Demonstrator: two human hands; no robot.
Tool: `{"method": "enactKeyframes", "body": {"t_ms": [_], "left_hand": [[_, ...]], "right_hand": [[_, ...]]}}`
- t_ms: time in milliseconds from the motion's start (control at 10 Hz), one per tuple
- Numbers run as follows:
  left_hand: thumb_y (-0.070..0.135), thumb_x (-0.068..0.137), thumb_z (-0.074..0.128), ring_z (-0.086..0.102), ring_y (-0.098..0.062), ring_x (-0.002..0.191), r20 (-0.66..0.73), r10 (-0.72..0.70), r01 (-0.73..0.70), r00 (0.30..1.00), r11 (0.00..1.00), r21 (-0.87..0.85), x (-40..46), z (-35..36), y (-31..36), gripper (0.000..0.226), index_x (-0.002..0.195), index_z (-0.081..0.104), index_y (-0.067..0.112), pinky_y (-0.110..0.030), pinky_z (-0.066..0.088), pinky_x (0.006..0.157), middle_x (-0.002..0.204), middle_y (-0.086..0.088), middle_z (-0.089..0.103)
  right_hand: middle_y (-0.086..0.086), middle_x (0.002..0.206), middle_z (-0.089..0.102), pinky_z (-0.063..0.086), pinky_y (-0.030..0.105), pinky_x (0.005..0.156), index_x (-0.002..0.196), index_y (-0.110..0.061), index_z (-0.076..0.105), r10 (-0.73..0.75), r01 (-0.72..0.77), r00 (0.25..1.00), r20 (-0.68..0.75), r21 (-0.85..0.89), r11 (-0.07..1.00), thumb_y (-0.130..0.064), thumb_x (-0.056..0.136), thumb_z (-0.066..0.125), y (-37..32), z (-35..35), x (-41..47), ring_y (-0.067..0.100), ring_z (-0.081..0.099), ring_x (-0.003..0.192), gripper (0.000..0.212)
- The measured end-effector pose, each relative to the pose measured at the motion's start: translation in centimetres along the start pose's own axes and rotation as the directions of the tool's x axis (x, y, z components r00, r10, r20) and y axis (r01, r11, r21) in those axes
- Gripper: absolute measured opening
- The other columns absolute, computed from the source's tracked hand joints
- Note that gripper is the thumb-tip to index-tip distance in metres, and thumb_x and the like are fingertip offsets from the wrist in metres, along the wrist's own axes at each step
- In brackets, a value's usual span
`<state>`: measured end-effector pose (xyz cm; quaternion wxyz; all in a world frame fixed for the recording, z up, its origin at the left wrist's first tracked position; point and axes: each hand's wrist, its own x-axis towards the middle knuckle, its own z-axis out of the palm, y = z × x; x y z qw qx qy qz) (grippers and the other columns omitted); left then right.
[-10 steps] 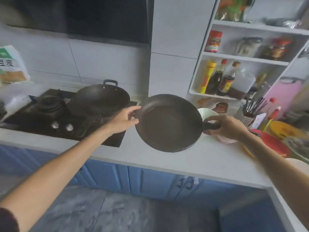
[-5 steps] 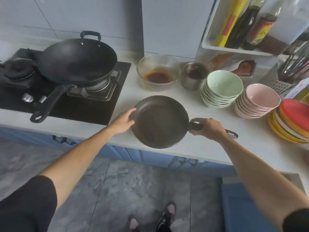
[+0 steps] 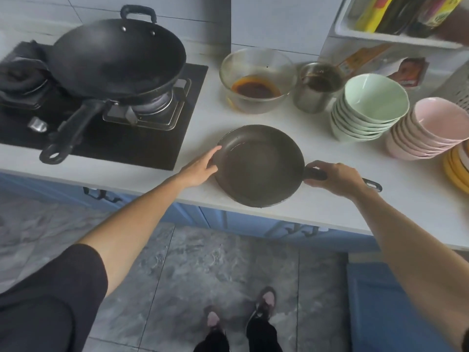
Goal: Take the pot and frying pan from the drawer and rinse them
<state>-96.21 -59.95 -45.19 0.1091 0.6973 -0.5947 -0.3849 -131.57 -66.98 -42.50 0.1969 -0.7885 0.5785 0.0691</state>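
Note:
A dark round frying pan (image 3: 258,166) rests flat on the white counter (image 3: 317,207) near its front edge, slightly overhanging. My right hand (image 3: 335,177) is closed around the pan's black handle, whose metal end loop sticks out past my wrist. My left hand (image 3: 201,167) touches the pan's left rim with its fingers spread. A black wok (image 3: 119,57) with a long handle sits on the gas stove (image 3: 142,138) at the left.
Behind the pan stand a glass bowl with brown sauce (image 3: 256,81), a metal cup (image 3: 316,86), a stack of green bowls (image 3: 368,107) and a stack of pink bowls (image 3: 431,128). Blue cabinet doors (image 3: 228,222) run under the counter. My feet stand on grey floor tiles.
The pan came down from mid-air onto the counter, both hands staying on it. The camera tilted down from the shelves toward the counter and floor.

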Motion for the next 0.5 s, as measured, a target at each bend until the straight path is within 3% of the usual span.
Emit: {"method": "enactKeyframes", "body": {"t_ms": [200,300,400,500], "left_hand": [[0.031,0.099,0.032,0.043,-0.030,0.129,-0.104,0.078,-0.061,0.992,0.986,0.154,0.0,0.9,-1.0,0.057,0.150,0.008,0.035,-0.040,0.037,0.096,0.155,0.005,0.028],[0.038,0.100,0.027,0.040,-0.030,0.133,-0.064,0.052,-0.039,0.997,0.982,0.185,-0.1,1.2,-1.1,0.060,0.150,-0.005,0.031,-0.044,0.038,0.099,0.158,0.002,0.020],[0.046,0.100,0.022,0.028,-0.022,0.142,-0.064,-0.008,0.018,0.998,0.986,0.163,-0.3,0.6,-0.3,0.059,0.151,0.003,0.025,-0.043,0.029,0.109,0.159,0.003,0.018],[0.041,0.100,0.026,0.031,-0.018,0.141,-0.196,-0.053,0.039,0.979,0.997,-0.072,-4.0,0.6,-0.4,0.055,0.149,0.022,0.018,-0.034,0.024,0.112,0.156,0.001,0.027]], "right_hand": [[0.001,0.127,0.059,0.035,0.043,0.100,0.131,-0.035,0.043,0.086,-0.102,0.992,-0.091,-0.179,0.979,-0.047,0.093,0.042,-1.7,2.8,-0.5,0.029,0.055,0.113,0.040],[0.006,0.158,0.013,0.006,0.050,0.116,0.148,-0.030,0.015,0.168,-0.175,0.984,-0.050,-0.222,0.959,-0.044,0.098,0.031,-2.0,4.0,-0.8,0.028,0.016,0.144,0.055],[0.011,0.158,0.009,0.010,0.048,0.116,0.148,-0.021,0.018,0.168,-0.190,0.962,-0.216,-0.084,0.978,-0.035,0.097,0.039,-3.8,4.4,-3.2,0.028,0.014,0.144,0.057],[0.008,0.149,0.037,0.026,0.038,0.111,0.140,-0.018,0.040,0.217,-0.164,0.941,-0.260,0.214,0.963,-0.030,0.093,0.048,-7.7,5.4,-8.7,0.027,0.039,0.134,0.050]]}}
